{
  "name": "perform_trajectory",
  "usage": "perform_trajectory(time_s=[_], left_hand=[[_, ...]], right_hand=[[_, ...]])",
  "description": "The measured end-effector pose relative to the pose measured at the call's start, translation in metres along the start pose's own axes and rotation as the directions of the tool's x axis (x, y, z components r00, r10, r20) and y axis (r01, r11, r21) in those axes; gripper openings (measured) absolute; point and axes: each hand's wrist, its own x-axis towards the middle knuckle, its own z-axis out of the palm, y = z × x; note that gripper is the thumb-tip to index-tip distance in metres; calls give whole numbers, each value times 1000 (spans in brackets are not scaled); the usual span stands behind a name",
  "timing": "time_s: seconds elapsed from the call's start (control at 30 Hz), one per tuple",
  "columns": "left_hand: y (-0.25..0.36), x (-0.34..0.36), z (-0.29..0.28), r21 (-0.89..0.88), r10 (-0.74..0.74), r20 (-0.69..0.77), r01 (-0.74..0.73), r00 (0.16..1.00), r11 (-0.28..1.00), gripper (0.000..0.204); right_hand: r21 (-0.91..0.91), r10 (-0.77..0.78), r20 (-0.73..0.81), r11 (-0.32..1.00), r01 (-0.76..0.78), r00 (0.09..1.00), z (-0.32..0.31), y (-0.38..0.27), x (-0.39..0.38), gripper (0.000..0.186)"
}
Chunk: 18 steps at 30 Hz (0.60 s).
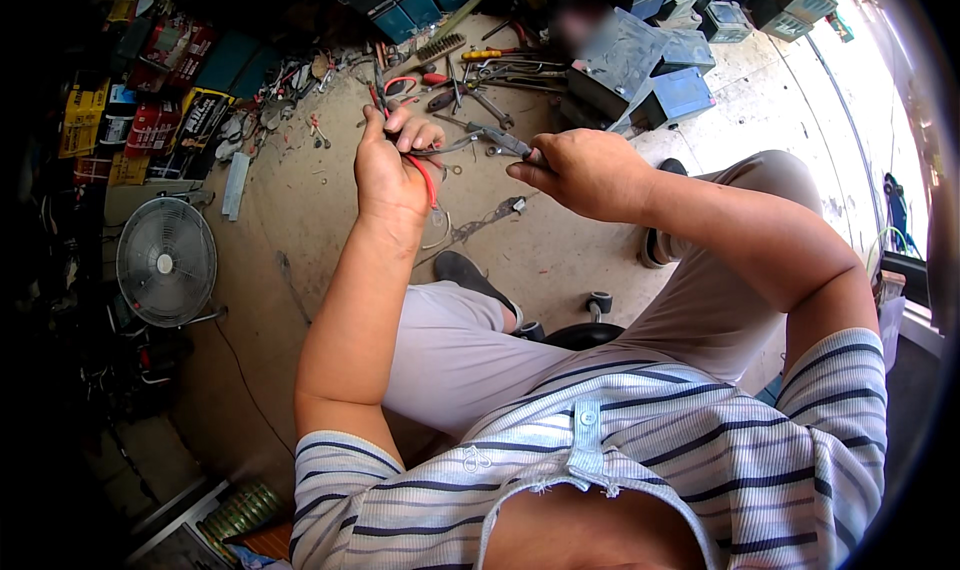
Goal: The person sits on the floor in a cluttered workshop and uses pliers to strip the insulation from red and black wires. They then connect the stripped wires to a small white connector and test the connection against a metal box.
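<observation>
My right hand is closed round the handles of a pair of pliers. The jaws point left, toward my other hand, and meet the end of a dark cable; whether they grip it is too small to tell. My left hand is raised with its fingers curled round the cables. A red cable hangs below its palm, and more red and dark lengths stick out above the fingers. Part of the bundle is hidden by the hand.
Hand tools, among them a wire brush and a wrench, lie on the floor beyond my hands. Grey batteries are piled at the far right, boxed batteries at the left. A round fan stands at the left.
</observation>
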Motion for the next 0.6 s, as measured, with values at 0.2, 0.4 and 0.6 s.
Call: perform_trajectory(time_s=[0.2,0.4,0.6], left_hand=[[-2,-1,2,27,-4,-18,4,1000,1000,35],[-6,-3,8,21,-16,-32,17,999,1000,41],[-8,-3,6,68,-20,-26,22,999,997,39]], right_hand=[[27,25,18,999,-26,1000,-3,-2,0,48],[41,42,18,998,-43,999,-3,0,1,51],[37,65,28,997,-66,997,-6,-1,1,52]])
